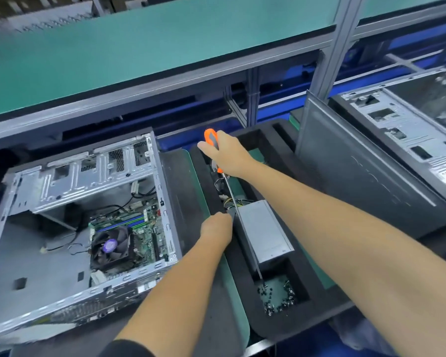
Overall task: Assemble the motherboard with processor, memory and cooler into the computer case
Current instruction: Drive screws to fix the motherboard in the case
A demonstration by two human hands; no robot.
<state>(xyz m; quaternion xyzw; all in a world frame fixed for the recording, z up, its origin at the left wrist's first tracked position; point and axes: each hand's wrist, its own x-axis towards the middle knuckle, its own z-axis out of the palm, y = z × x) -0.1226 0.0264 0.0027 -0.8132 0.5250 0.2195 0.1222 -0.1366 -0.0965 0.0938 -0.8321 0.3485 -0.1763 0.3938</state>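
Note:
An open computer case (18,248) lies on its side at the left. Inside it sits the green motherboard (150,238) with memory sticks (121,222) and a black fan cooler (111,247). My right hand (229,155) grips the orange handle of a long screwdriver (211,139) over the black foam tray (317,305). Its shaft runs down past the grey power supply (263,230), and the tip reaches the pocket of small black screws (278,297). My left hand (216,225) is at the cable end of the power supply, fingers hidden.
A grey side panel (358,181) leans upright to the right of the tray. Another open case (407,132) lies at the far right. A green shelf (139,52) on aluminium posts overhangs the back of the bench.

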